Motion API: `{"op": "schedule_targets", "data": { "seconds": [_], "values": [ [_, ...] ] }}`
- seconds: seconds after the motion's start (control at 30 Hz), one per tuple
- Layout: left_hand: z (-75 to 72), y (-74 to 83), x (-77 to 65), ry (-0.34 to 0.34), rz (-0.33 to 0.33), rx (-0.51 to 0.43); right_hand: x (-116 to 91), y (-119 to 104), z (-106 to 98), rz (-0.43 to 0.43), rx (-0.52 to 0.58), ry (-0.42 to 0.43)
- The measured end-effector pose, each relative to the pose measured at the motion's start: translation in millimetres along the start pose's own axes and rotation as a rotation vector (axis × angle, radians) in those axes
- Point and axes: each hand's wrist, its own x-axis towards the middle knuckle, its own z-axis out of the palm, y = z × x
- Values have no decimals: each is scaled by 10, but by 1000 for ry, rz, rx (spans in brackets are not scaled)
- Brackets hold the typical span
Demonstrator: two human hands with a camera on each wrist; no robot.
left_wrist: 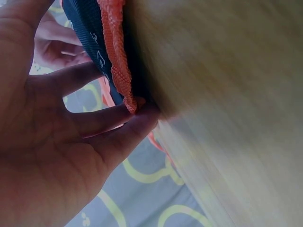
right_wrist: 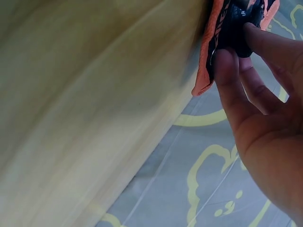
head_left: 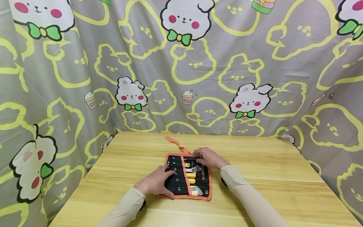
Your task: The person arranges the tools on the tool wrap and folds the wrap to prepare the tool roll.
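A black tool pouch point(head_left: 179, 186) with orange trim and printed size numbers lies unrolled on the table. My left hand point(head_left: 157, 180) rests across its left part, fingers fairly straight on the fabric and thumb by the near edge. In the left wrist view, fingertips of the left hand point(left_wrist: 71, 123) touch the orange border. At the pouch's far right, my right hand point(head_left: 208, 157) pinches a black cylindrical tool point(right_wrist: 241, 35), mostly hidden by fingers and pocket. Below it in the pockets sit an adjustable wrench point(head_left: 194, 169), yellow handles point(head_left: 191, 180) and a grey tool point(head_left: 196, 190).
An orange tie strap point(head_left: 176, 142) trails from the pouch's far edge over the wooden table point(head_left: 255, 176). A grey patterned curtain point(head_left: 210, 72) hangs round the back and both sides of the table.
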Motion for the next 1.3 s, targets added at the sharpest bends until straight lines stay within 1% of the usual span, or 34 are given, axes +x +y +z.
{"op": "schedule_targets", "data": {
  "seconds": [0.47,0.77,0.97,1.3],
  "values": [
    [-4,-5,-5,-1,0,-9,34,-47,19,-8,3,1],
    [-3,-3,7,-7,5,-7,71,-92,42,-28,-33,-3],
    [-6,3,8,-9,4,-9,96,-126,40,-20,-46,-9],
    [-7,1,3,-7,1,-8,97,-179,41,-57,-80,-22]
  ]
}}
